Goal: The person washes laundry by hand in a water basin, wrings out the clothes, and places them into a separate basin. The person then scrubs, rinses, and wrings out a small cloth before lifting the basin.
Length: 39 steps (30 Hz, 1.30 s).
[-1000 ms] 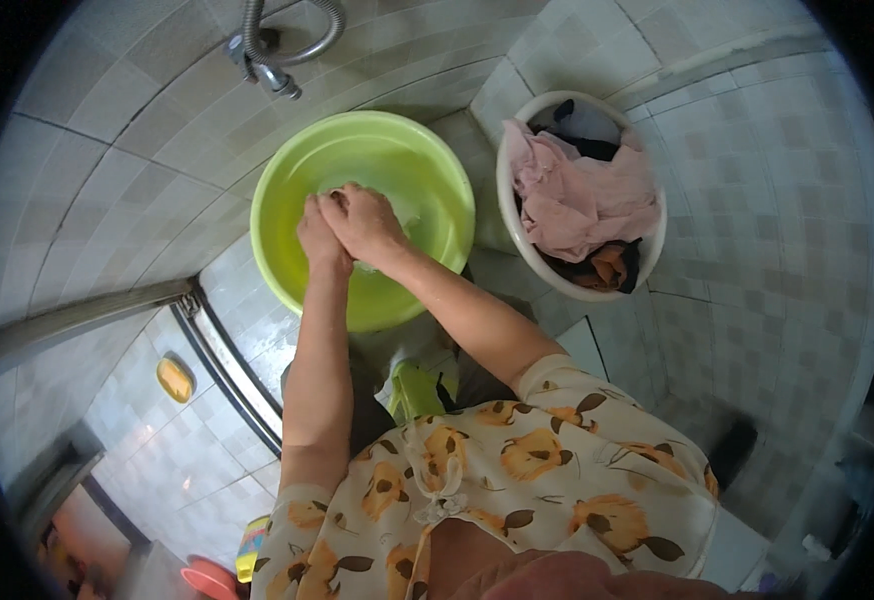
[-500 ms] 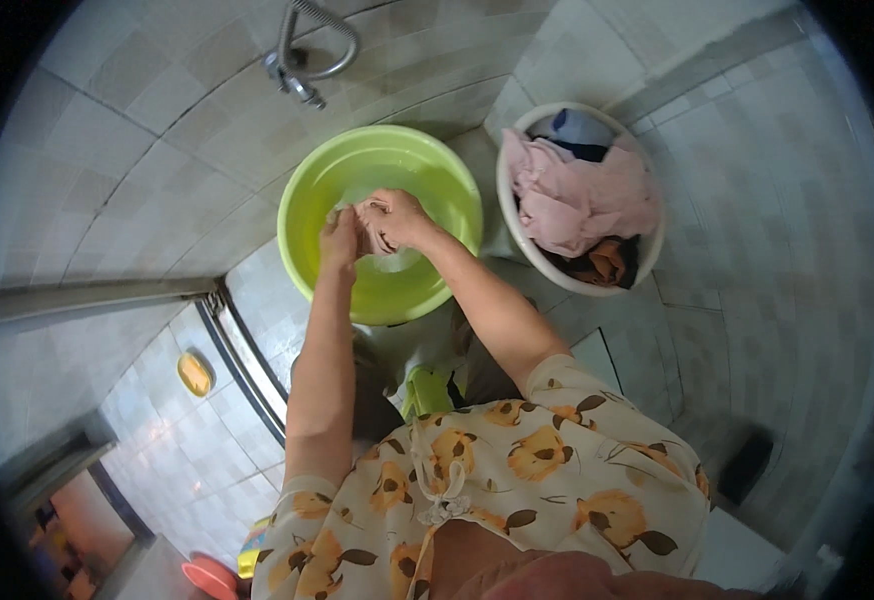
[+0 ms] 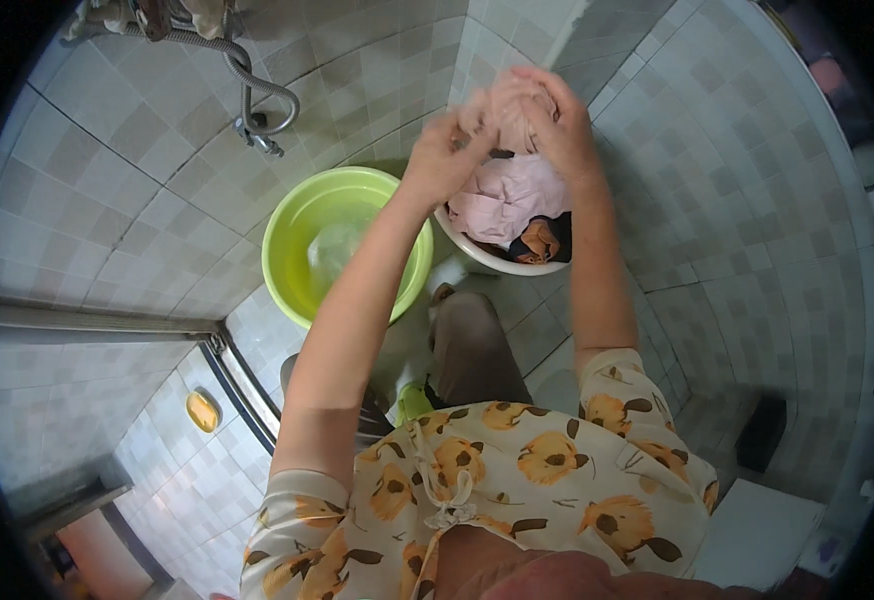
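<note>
My left hand [image 3: 444, 160] and my right hand [image 3: 565, 135] are raised over the white basin [image 3: 517, 267], both closed on a damp-looking, crumpled pale pink cloth [image 3: 519, 112]. The fingers of the left hand are slightly blurred. Under the hands, a light pink garment [image 3: 507, 200] lies heaped in the basin. Beside it is a dark piece with an orange-brown patch [image 3: 539, 241]. My right forearm hides the right side of this basin. To the left stands a lime-green basin [image 3: 302, 200] with cloudy, sudsy water, partly covered by my left forearm.
On the tiled wall are a tap [image 3: 262, 135] and a metal hose [image 3: 247, 75]. A yellow soap dish [image 3: 202, 410] lies on the floor past a door track [image 3: 242, 395]. A dark object [image 3: 761, 433] stands by the right wall. My knees are close to the basins.
Both hands have lifted the pale pink cloth out of the green basin and carried it right, over the white basin. The view has shifted too.
</note>
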### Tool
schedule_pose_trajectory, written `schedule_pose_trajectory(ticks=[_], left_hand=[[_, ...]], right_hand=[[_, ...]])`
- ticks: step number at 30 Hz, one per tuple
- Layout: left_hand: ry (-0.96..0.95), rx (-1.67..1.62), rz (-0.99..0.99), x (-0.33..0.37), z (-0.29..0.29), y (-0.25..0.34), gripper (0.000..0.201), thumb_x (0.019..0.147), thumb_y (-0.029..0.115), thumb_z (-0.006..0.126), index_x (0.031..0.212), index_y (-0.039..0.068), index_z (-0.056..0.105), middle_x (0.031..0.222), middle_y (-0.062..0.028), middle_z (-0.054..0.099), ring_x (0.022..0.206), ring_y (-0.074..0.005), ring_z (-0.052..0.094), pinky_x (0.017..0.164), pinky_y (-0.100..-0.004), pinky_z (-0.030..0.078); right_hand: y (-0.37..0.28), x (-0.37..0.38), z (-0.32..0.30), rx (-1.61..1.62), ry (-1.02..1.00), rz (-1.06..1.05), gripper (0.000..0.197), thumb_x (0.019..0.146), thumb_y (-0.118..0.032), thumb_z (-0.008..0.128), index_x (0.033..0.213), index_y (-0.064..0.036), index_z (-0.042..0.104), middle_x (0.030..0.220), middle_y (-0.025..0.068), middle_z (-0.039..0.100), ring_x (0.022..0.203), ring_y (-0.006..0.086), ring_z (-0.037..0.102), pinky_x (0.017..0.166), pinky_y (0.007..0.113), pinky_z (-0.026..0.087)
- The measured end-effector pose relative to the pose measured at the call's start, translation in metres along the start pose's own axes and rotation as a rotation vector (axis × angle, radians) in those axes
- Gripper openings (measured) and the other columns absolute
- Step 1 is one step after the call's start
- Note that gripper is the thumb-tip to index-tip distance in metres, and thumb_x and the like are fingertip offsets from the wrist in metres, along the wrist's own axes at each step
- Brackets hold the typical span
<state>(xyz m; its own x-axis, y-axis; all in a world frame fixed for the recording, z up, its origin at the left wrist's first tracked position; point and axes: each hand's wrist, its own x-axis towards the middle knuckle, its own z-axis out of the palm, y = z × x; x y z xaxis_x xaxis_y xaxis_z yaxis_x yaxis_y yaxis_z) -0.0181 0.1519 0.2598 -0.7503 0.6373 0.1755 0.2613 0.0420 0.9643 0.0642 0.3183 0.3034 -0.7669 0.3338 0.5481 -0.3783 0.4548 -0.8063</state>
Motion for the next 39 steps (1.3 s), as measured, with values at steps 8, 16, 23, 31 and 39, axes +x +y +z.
schedule_pose_trajectory(ticks=[8, 16, 23, 31, 39], left_hand=[[0.108, 0.323, 0.131, -0.036, 0.008, -0.068, 0.036, 0.080, 0.020, 0.062, 0.111, 0.002, 0.059, 0.109, -0.0203, 0.059, 0.093, -0.0345, 0.060, 0.082, -0.0391, 0.049], [0.249, 0.333, -0.179, -0.094, -0.074, -0.137, 0.038, 0.080, 0.022, 0.064, 0.112, 0.003, 0.059, 0.108, -0.0219, 0.058, 0.087, -0.0322, 0.062, 0.077, -0.0376, 0.051], [0.278, 0.556, -0.527, -0.140, -0.138, -0.227, 0.040, 0.081, 0.029, 0.061, 0.111, 0.003, 0.061, 0.105, -0.0230, 0.060, 0.095, -0.0361, 0.059, 0.085, -0.0407, 0.047], [0.453, 0.278, -0.540, -0.128, -0.156, -0.192, 0.036, 0.083, 0.028, 0.060, 0.110, 0.004, 0.061, 0.096, -0.0197, 0.065, 0.082, -0.0297, 0.065, 0.077, -0.0383, 0.050], [0.328, 0.093, -0.621, -0.119, -0.151, -0.187, 0.031, 0.083, 0.025, 0.060, 0.108, 0.005, 0.062, 0.089, -0.0171, 0.067, 0.077, -0.0277, 0.066, 0.073, -0.0372, 0.051]], right_hand=[[0.086, -0.075, -0.030, -1.056, -0.245, 0.256, 0.041, 0.085, -0.022, 0.054, 0.126, -0.0172, 0.054, 0.132, 0.0181, 0.044, 0.120, 0.0372, 0.041, 0.100, 0.048, 0.034], [0.004, -0.064, 0.100, -0.611, -0.207, 0.019, 0.030, 0.085, -0.016, 0.056, 0.111, -0.0023, 0.059, 0.116, 0.0182, 0.055, 0.113, 0.0347, 0.048, 0.097, 0.039, 0.038], [0.125, -0.102, 0.254, -0.593, -0.841, 0.391, 0.042, 0.084, -0.021, 0.058, 0.123, -0.0072, 0.052, 0.128, 0.0182, 0.046, 0.117, 0.0358, 0.046, 0.097, 0.043, 0.040], [0.310, -0.162, 0.329, -0.870, -0.924, 0.744, 0.051, 0.082, -0.034, 0.060, 0.125, -0.0084, 0.051, 0.126, 0.0209, 0.051, 0.114, 0.0355, 0.050, 0.095, 0.044, 0.041], [0.332, -0.233, 0.350, -0.814, -1.135, 0.399, 0.044, 0.086, -0.032, 0.052, 0.117, -0.0010, 0.056, 0.111, 0.0219, 0.060, 0.100, 0.0286, 0.060, 0.083, 0.040, 0.047]])
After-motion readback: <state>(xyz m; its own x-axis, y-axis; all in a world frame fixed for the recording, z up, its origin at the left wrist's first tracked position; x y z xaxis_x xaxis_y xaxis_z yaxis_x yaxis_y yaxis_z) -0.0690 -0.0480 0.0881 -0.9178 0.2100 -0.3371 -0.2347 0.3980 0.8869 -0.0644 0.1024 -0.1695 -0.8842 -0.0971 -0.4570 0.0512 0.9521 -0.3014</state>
